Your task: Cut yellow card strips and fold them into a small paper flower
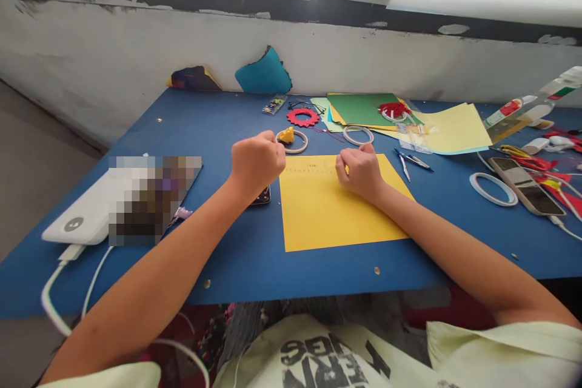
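Observation:
A yellow paper sheet [334, 206] lies flat on the blue table [236, 254] in front of me. My left hand [255, 160] is closed in a fist at the sheet's far left corner, with a dark object under it [262, 197]. My right hand [361, 170] is closed over the sheet's far edge. A thin clear strip or ruler seems to span between both hands along that edge; I cannot tell it clearly.
Tape rings [293, 140] [357, 134] [493, 188], a red paper gear [302, 117], a compass [411, 160], coloured papers [364, 108], a phone [527, 185] and scissors [522, 154] lie beyond and right. A white power bank [86, 215] with a cable sits left.

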`<action>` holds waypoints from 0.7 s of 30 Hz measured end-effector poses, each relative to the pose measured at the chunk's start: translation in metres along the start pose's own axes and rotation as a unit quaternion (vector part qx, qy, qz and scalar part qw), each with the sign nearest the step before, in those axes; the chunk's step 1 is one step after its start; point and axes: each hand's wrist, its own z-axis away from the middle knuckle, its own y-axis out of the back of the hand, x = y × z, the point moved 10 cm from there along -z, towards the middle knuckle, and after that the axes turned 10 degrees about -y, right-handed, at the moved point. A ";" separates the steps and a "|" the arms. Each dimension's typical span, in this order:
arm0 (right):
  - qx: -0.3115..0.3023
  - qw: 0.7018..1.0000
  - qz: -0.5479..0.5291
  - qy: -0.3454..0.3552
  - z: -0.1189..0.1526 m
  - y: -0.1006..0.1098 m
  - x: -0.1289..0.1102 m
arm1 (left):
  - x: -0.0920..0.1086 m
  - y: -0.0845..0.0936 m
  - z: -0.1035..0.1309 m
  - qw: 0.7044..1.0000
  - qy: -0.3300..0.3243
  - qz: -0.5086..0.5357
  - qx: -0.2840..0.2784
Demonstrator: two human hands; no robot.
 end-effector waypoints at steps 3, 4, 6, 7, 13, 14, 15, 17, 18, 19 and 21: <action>-0.037 0.998 -0.017 0.041 0.021 0.002 -0.015 | -0.002 -0.003 0.001 1.000 0.004 -0.012 -0.010; -0.047 0.997 -0.021 0.050 0.024 0.002 -0.020 | 0.000 -0.005 0.001 1.000 0.001 -0.013 -0.019; -0.065 0.995 -0.030 0.070 0.026 0.000 -0.029 | 0.004 -0.007 0.002 0.999 -0.003 -0.015 -0.035; -0.072 0.994 -0.034 0.078 0.026 -0.001 -0.032 | 0.005 -0.007 0.003 0.999 -0.001 -0.016 -0.041; -0.086 0.990 -0.060 0.090 0.025 -0.007 -0.031 | -0.016 0.009 -0.001 0.993 0.068 -0.056 -0.075; -0.086 0.991 -0.060 0.089 0.024 -0.007 -0.030 | -0.024 0.010 -0.002 0.991 0.075 -0.067 -0.084; -0.085 0.991 -0.058 0.087 0.024 -0.006 -0.029 | -0.030 0.008 -0.004 0.990 0.070 -0.073 -0.095; -0.086 0.991 -0.053 0.086 0.023 -0.006 -0.027 | -0.039 0.001 -0.007 0.989 0.042 -0.082 -0.113; -0.087 0.991 -0.050 0.088 0.023 -0.006 -0.027 | -0.040 -0.004 -0.007 0.990 0.020 -0.081 -0.116; -0.088 0.991 -0.048 0.091 0.024 -0.006 -0.028 | -0.041 -0.007 -0.007 0.992 0.013 -0.081 -0.100; -0.090 0.990 -0.045 0.102 0.024 -0.005 -0.030 | -0.031 -0.014 -0.002 0.996 -0.009 -0.051 -0.072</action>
